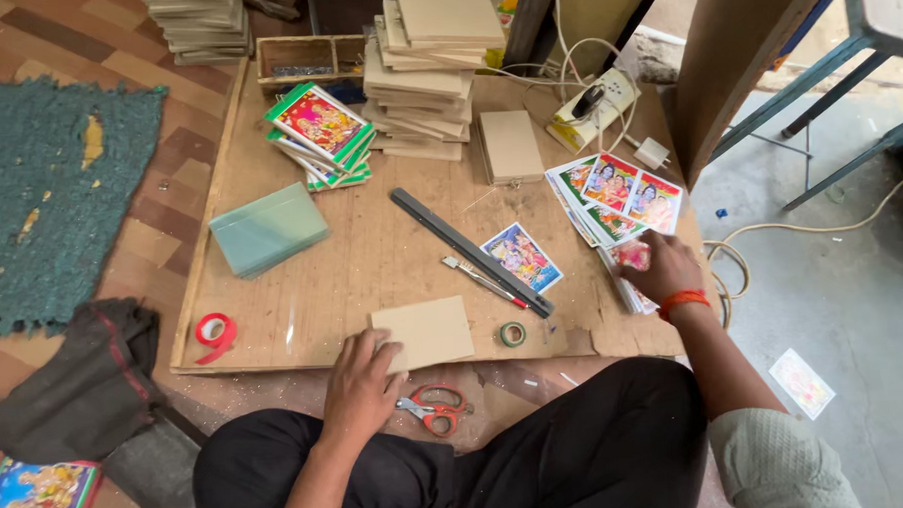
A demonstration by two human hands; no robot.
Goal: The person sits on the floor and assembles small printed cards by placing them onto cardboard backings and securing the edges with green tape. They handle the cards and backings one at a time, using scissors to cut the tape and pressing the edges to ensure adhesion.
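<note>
Nearest, red-handled scissors [435, 408] lie on the floor just below the plain board panel [429, 331]. The left hand [361, 375] rests flat, fingers spread, on that panel's near-left corner. Right of the panel sits a small tape roll [512, 333]; further right, the right hand [662, 267] pinches a colourful print [634, 255]. Beyond the panel lies a dark ruler [468, 249], then stacked boards [425, 75].
</note>
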